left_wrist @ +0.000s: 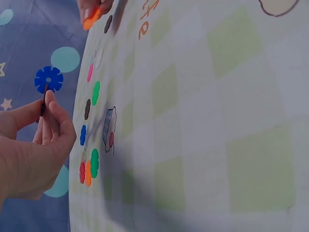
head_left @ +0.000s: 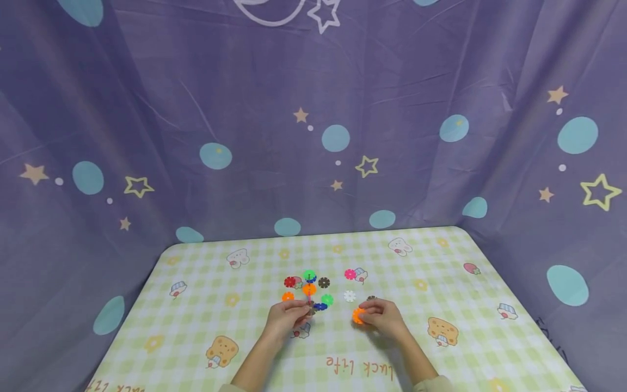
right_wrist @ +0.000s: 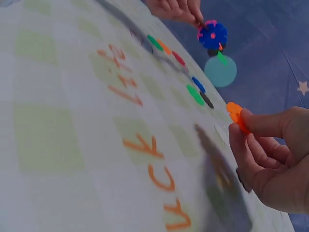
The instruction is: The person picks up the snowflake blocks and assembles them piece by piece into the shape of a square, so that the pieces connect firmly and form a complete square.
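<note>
A purple curtain (head_left: 274, 76) patterned with stars (head_left: 557, 95) and blue ovals (head_left: 335, 138) hangs in folds behind and beside a green-and-white checked table (head_left: 191, 321) printed with cupcakes (head_left: 507, 311) and flowers (head_left: 421, 285).

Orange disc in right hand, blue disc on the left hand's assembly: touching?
Apart: the right wrist view shows curtain plainly between the orange disc, pinched in the right hand, and the blue disc.

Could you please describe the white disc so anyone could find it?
On the checked tablecloth, look just beyond the right hand. In the head view, the white disc lies between a pink disc and the orange disc that hand pinches; no other visible disc is white.
</note>
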Motion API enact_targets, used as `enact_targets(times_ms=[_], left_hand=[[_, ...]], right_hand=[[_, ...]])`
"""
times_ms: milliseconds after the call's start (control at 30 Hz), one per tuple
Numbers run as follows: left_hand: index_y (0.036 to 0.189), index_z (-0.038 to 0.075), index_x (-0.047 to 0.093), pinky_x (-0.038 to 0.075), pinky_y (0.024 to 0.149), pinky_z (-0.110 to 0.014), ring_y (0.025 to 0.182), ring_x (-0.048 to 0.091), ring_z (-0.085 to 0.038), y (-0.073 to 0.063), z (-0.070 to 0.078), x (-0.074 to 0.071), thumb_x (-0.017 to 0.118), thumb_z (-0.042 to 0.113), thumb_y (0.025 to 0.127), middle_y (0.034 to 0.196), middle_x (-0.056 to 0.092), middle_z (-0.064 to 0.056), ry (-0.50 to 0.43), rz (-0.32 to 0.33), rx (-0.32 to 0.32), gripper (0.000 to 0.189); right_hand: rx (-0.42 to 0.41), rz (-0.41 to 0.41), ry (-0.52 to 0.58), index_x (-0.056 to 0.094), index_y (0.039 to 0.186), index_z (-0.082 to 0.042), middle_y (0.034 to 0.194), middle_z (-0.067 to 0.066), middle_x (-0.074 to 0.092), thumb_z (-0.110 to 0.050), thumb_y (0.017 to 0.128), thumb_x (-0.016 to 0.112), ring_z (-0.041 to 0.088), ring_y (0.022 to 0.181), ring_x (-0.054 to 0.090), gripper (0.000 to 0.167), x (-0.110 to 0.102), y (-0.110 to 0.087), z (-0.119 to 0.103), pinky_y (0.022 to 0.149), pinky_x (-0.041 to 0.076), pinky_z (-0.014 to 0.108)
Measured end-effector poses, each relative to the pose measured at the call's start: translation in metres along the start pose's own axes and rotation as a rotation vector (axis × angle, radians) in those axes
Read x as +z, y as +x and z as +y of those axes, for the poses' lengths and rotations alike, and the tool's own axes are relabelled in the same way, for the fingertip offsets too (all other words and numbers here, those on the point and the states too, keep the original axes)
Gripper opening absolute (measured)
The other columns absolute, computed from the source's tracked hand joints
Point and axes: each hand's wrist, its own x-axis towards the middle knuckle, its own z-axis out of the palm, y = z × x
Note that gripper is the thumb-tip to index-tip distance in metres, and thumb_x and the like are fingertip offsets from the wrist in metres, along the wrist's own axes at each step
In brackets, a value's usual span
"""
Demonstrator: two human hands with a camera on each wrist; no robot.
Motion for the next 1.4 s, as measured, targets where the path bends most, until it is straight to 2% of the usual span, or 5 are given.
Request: enact_targets(times_ms=[133,267,567,833,1400], left_hand=[[0.114,-0.008,0.062,0.059,0.07,-0.023,0.072,0.069,-0.008,0.0,0.0,0.0,0.069,0.009,0.086,0.096,0.074,-0.011,0.005,-0.002,-0.002,0.034],[0.113,-0.009,0.063,0.059,0.069,-0.022,0.071,0.069,-0.008,-0.004,0.001,0.001,0.069,0.009,0.086,0.092,0.075,-0.008,0.006,-0.007,0.015,0.033],[0.115,-0.012,0.061,0.06,0.073,-0.026,0.072,0.069,-0.008,-0.004,-0.001,0.004,0.066,0.007,0.088,0.093,0.075,-0.012,-0.003,-0.035,0.024,0.033],[0.113,-0.013,0.062,0.059,0.07,-0.023,0.07,0.069,-0.007,-0.005,-0.001,0.004,0.066,0.007,0.088,0.092,0.075,-0.013,-0.009,-0.029,0.033,0.032],[0.102,-0.005,0.068,0.053,0.057,-0.021,0.062,0.064,-0.008,-0.01,0.004,0.01,0.071,0.009,0.083,0.081,0.074,-0.008,0.135,0.043,0.015,0.023]], right_hand=[[0.037,-0.037,0.11,0.064,0.107,0.01,0.078,0.001,0.071,-0.006,0.081,0.074,0.008,0.071,0.067,0.032,0.008,0.004,-0.004,0.07,0.06,0.026],[0.052,-0.04,0.123,0.064,0.11,0.009,0.076,-0.002,0.071,-0.007,0.082,0.074,0.008,0.07,0.068,0.034,0.018,0.005,-0.01,0.069,0.059,0.026],[0.105,-0.035,0.195,0.065,0.113,0.007,0.091,0.01,0.075,-0.006,0.082,0.073,0.01,0.076,0.07,0.035,0.037,0.005,-0.023,0.075,0.06,0.028],[0.15,-0.03,0.259,0.063,0.115,0.007,0.081,0.001,0.073,-0.005,0.082,0.073,0.01,0.073,0.07,0.036,0.047,0.008,-0.029,0.077,0.06,0.028],[0.161,0.007,0.224,0.066,0.105,0.009,0.077,0.005,0.073,0.001,0.077,0.074,0.011,0.067,0.069,0.03,0.055,0.004,-0.028,0.07,0.06,0.028]])
